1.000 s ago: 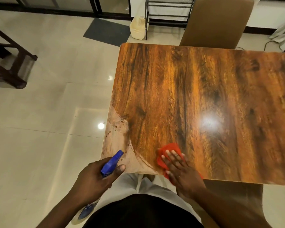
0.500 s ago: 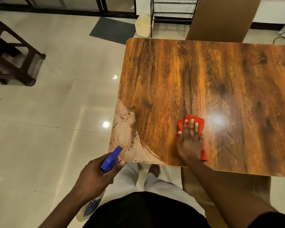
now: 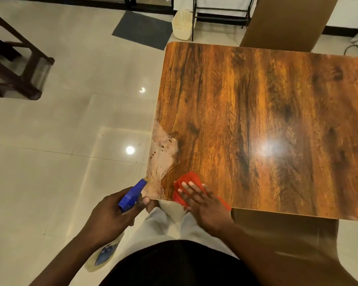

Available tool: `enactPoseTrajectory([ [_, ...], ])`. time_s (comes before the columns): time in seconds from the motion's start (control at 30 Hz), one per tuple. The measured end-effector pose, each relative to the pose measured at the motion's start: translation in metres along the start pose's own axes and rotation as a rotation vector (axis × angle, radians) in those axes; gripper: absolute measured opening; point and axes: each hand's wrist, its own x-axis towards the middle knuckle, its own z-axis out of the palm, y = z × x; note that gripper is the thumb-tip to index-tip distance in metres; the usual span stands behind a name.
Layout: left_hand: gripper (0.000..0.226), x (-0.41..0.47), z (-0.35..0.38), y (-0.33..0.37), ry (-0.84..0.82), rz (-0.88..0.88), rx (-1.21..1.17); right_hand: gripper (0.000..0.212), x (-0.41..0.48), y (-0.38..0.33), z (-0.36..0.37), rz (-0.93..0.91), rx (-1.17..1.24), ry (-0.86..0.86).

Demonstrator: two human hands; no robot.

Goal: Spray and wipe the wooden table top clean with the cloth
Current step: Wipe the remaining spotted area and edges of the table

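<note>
Since half a second ago your right hand (image 3: 203,203) is sliding the red cloth (image 3: 189,182) back toward you and to the left, so now it's pressing down right at the near edge of the desk (image 3: 256,120), just beside the dull patch (image 3: 163,157) at the near-left corner. Palm is flat, fingers spread wide on top of the cloth, not really gripping it, just pinning it against the wood. Your left hand (image 3: 114,215) is wrapped closed around the spray bottle (image 3: 132,196), holding it off the desk just past that same corner, blue nozzle pointing at the hazy bit (looks like drops and a smear line sitting there).

I'm reading it as you working the strokes over to the last unwiped area. Most of the top is looking glossy already, so that corner is probably what's left. Maybe watch the cloth hanging over the edge, it could slip off.
</note>
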Motion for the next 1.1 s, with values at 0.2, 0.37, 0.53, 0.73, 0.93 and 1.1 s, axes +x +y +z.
enactPoseTrajectory([
  [0.2, 0.069, 0.003, -0.02, -0.009, -0.063, 0.005, 0.011, 0.066, -0.037, 0.076, -0.029, 0.466, 0.126, -0.005],
  [0.37, 0.067, 0.002, -0.031, -0.017, -0.09, -0.017, 0.038, 0.072, 0.033, 0.102, -0.07, 0.806, 0.363, 0.165],
  [0.53, 0.071, 0.004, -0.042, -0.027, -0.09, -0.063, 0.013, 0.062, 0.136, 0.074, -0.086, 0.626, 0.3, 0.118],
  [0.73, 0.069, 0.013, -0.05, -0.031, -0.085, -0.054, 0.008, 0.07, 0.193, -0.019, -0.071, 0.213, 0.154, -0.029],
  [0.93, 0.056, 0.025, -0.058, -0.021, -0.087, -0.034, 0.016, 0.067, 0.147, -0.087, -0.019, -0.136, 0.02, -0.098],
  [1.1, 0.036, 0.038, -0.06, -0.015, -0.108, -0.041, 0.025, 0.065, 0.074, -0.053, -0.004, -0.152, 0.047, -0.074],
])
